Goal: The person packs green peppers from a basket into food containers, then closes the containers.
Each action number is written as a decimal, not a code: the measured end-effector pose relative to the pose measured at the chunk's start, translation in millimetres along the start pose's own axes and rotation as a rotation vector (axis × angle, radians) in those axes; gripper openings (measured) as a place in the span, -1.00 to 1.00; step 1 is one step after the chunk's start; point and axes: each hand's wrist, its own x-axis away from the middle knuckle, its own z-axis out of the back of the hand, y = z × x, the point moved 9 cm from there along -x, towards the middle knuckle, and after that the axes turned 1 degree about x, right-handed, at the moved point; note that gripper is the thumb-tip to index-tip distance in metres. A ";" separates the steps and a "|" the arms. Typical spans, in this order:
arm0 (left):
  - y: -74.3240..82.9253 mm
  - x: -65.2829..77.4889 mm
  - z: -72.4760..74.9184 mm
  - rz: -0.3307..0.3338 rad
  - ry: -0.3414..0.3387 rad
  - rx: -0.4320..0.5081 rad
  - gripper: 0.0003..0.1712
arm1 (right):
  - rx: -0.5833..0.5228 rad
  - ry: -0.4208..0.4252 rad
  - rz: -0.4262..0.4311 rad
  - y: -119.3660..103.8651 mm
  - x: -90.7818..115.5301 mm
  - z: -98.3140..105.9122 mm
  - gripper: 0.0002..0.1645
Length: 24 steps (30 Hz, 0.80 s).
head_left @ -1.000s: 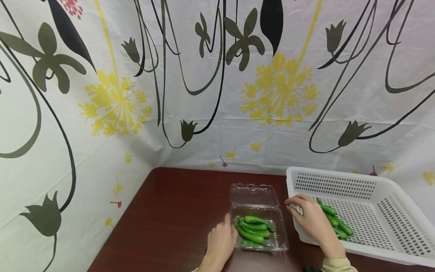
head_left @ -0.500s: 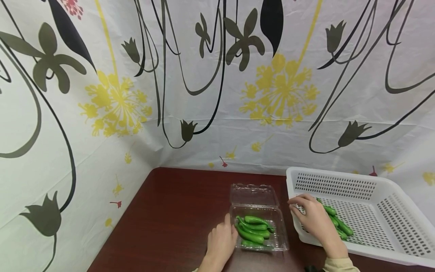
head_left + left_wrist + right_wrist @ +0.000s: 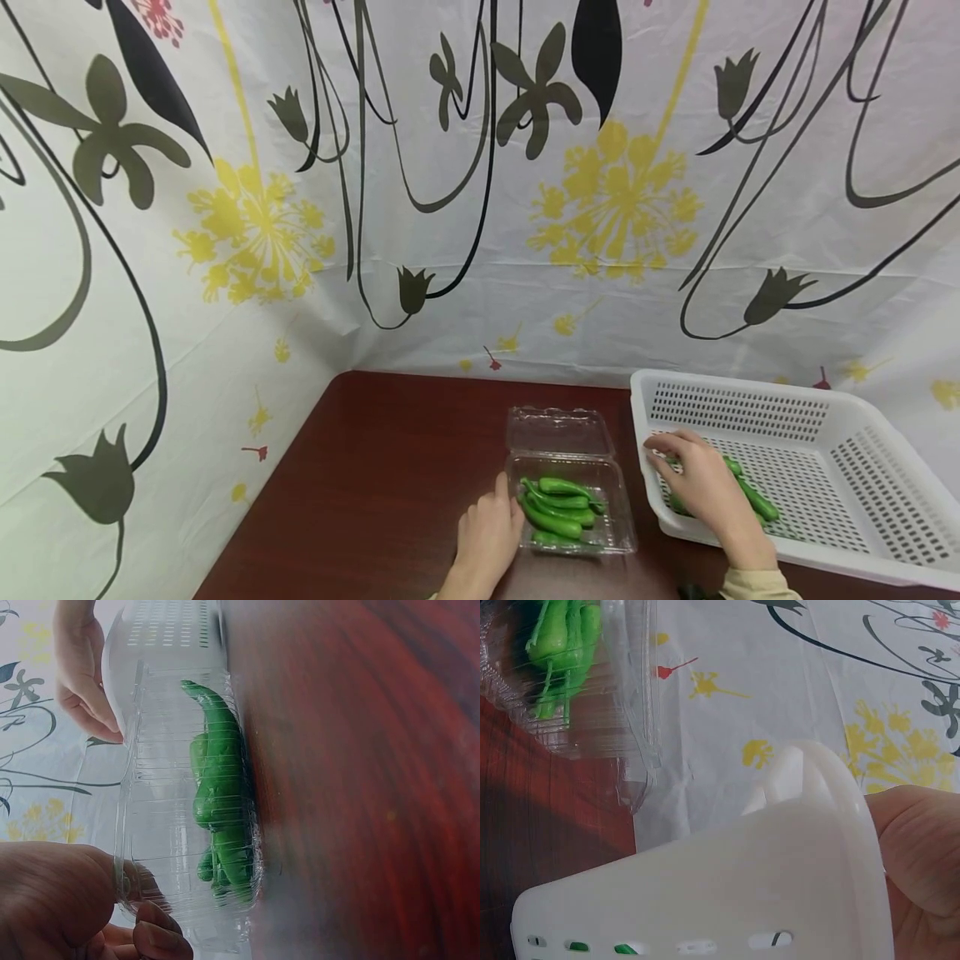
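My left hand (image 3: 487,533) grips the left rim of a clear plastic clamshell box (image 3: 619,521), its thumb and a finger on the edge in the left wrist view. The box lies with its lid folded back. Several green peppers (image 3: 555,521) rest in it side by side. To the right, my right hand (image 3: 705,487) is over the near left part of a white perforated basket (image 3: 817,496), fingers loosely bent. Nothing shows between them. Loose green peppers (image 3: 761,502) lie in the basket, partly covered by that hand. The right wrist view shows the hand (image 3: 922,862) behind the basket's rim.
A dark red-brown table (image 3: 397,475) carries both containers. Behind and to the left hangs a white sheet (image 3: 450,325) printed with flowers. The basket's left wall stands close beside the box.
My right hand has shifted slightly right and nearer to me above the basket, covering other peppers. The left hand and the box have stayed in place.
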 end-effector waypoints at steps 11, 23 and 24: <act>-0.7 0.4 -0.1 0.006 0.004 -0.005 -0.56 | 0.007 -0.018 -0.008 5.2 -0.4 0.4 -0.80; -1.8 -0.2 -2.4 0.017 -0.023 0.001 -0.56 | 0.048 -0.096 0.006 12.8 -0.3 -8.0 -0.77; -1.7 -0.5 -2.4 0.017 -0.024 0.002 -0.56 | 0.048 -0.097 0.005 13.3 -0.4 -8.3 -0.77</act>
